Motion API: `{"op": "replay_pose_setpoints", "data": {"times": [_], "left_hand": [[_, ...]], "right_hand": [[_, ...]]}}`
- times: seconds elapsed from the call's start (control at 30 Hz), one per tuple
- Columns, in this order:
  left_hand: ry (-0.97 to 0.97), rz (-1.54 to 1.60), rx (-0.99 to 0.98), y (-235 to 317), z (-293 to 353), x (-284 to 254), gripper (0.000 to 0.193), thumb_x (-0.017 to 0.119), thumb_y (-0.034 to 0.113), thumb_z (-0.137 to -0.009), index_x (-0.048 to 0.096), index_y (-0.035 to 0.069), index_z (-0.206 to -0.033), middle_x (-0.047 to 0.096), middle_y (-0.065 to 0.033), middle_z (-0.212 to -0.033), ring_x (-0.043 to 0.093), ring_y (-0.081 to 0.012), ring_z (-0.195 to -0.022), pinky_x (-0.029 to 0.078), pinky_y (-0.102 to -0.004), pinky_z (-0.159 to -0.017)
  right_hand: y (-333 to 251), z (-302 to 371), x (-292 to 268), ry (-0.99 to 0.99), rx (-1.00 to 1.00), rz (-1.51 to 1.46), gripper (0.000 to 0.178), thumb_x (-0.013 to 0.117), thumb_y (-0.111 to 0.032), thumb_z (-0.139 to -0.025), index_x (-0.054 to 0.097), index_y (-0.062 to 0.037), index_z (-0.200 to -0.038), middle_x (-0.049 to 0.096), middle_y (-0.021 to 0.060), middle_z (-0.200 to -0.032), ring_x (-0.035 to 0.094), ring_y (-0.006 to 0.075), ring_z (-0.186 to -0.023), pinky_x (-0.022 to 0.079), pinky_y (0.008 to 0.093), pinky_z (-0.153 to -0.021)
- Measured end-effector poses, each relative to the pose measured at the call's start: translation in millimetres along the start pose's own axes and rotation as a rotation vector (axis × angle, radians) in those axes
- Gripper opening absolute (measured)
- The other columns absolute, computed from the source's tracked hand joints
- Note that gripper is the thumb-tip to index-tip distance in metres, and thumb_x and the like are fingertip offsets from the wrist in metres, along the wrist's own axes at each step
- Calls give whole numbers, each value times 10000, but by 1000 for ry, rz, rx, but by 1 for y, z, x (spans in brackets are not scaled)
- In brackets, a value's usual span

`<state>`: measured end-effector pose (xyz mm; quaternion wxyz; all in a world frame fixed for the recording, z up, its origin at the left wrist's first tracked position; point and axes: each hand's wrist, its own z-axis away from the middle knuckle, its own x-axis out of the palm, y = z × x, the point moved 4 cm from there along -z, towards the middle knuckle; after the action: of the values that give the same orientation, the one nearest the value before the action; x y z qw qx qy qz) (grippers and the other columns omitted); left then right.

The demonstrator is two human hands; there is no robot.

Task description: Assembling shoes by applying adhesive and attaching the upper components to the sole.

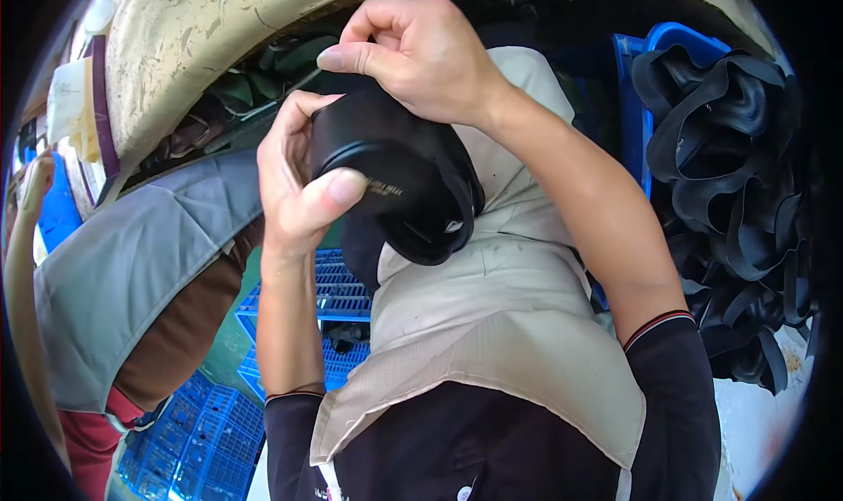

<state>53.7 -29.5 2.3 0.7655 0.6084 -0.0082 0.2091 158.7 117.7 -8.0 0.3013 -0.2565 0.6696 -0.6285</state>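
A black shoe upper [386,163], smooth and with its opening facing me, is held above my lap. My left hand [303,180] grips its left side, with the thumb laid over the edge and the fingers behind. Above it, my right hand [430,57] is closed, thumb and forefinger pressed together in a pinch. Whatever lies between those fingertips, if anything, is too small to make out. The heel of the right hand is close to the upper's top edge. A beige apron [492,281] covers my lap.
A worn cream table edge [202,44] curves across the top, with dark scraps beneath it. At the right, many black shoe uppers [711,167] hang over a blue crate [637,106]. Blue baskets [198,435] stand low at the left. A co-worker in a grey apron [132,264] sits close by.
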Motion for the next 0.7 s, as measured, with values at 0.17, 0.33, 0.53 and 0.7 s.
{"op": "replay_pose_setpoints", "data": {"times": [0.17,0.33,0.53,0.7], "left_hand": [[51,40,-38,13,-8,-15,691,795,460,-754,573,-21,-1199,680,-172,-1085,679,-206,-947,555,-307,-805],[224,179,2,59,-23,-28,452,769,386,-829,686,-22,-1006,695,-124,-995,625,-156,-840,501,-261,-777],[187,-428,-160,81,-15,-32,419,573,319,-1032,628,14,-750,596,-1,-725,497,-87,-635,428,-218,-588],[362,-198,-159,74,-16,-47,465,610,321,-1022,543,30,-666,498,27,-635,410,-76,-576,364,-236,-511]], "right_hand": [[3,-19,27,-32,99,89,395,693,-383,-944,734,-10,-821,564,-29,-580,445,95,-531,403,269,-518],[-45,-20,24,-265,244,-373,582,686,-456,-916,638,-16,-1293,685,86,-1113,617,188,-969,498,311,-907],[-81,3,25,-444,312,89,935,922,-306,-633,492,-4,-1407,646,140,-1242,607,208,-1068,476,324,-974],[-78,3,45,-335,423,78,808,959,-168,-565,556,-22,-1250,667,111,-1067,636,227,-913,513,342,-866]]}}
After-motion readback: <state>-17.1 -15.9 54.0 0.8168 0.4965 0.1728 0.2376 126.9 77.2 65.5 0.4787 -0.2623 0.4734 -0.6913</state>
